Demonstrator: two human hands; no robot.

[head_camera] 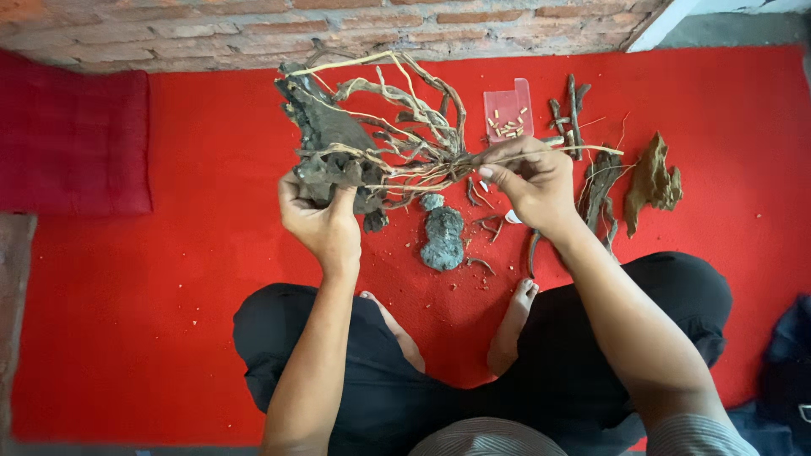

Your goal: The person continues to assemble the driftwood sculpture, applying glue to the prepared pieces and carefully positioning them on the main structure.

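Note:
My left hand (319,221) grips a dark, rough rock (325,143) from below and holds it up above the red carpet. A tangle of pale, twisting root branches (405,127) is fixed to the rock and spreads to the right. My right hand (528,177) pinches the thin ends of those branches near the tangle's right side. A smaller grey stone (443,236) lies on the carpet between my hands, with small twig pieces (486,224) beside it.
A clear plastic tray (508,111) of small pale sticks lies beyond my right hand. Loose driftwood pieces (601,190) and a brown chunk of wood (651,179) lie to the right. A brick wall (338,25) borders the far side, a dark red cushion (72,135) sits left.

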